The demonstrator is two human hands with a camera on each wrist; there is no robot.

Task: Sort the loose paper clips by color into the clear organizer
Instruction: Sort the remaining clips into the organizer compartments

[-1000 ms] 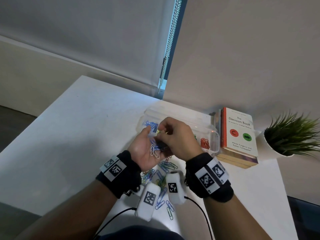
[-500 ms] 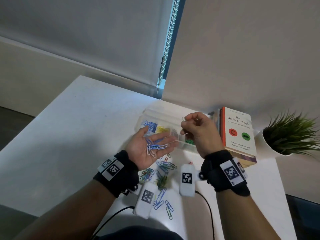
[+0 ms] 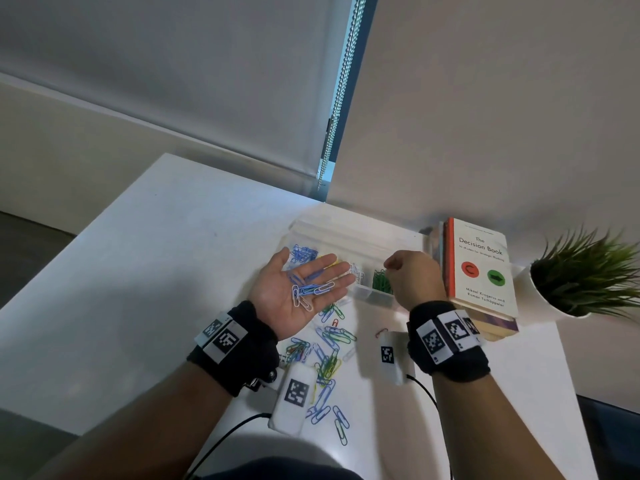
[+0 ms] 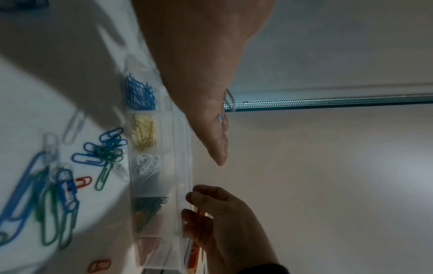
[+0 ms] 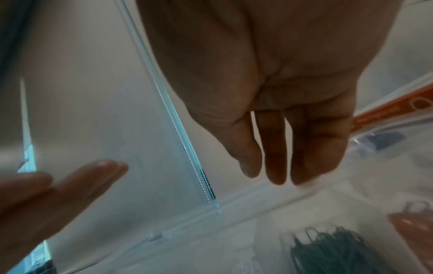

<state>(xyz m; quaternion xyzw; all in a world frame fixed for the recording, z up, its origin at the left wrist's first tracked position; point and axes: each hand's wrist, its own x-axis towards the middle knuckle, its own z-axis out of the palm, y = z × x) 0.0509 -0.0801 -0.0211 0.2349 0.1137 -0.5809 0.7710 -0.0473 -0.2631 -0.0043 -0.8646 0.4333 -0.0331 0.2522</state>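
The paper clips (image 3: 308, 291) in hand, a few blue and white ones, lie loose on the upturned palm of the left hand (image 3: 294, 292), whose fingers are stretched out flat rather than closed around them. They look light, stiff, thin and slick, so they would likely slide off a tilted palm and snag on each other; a fingertip pinch on one clip's rounded end seems the surest hold. More clips lie in a mixed, tangled pile (image 3: 325, 362) on the tabletop (image 3: 145, 278) below the wrists. The organizer (image 4: 159, 166) sits just beyond the fingertips, its compartments in a row: blue, yellow, white, green, then orange-red. The right hand (image 3: 414, 278) hovers over the green compartment with fingers curled downward; nothing shows between them in the right wrist view. A book (image 3: 481, 265) lies just beside the organizer's right end and a potted plant (image 3: 585, 275) beyond it, so open room lies to the left.
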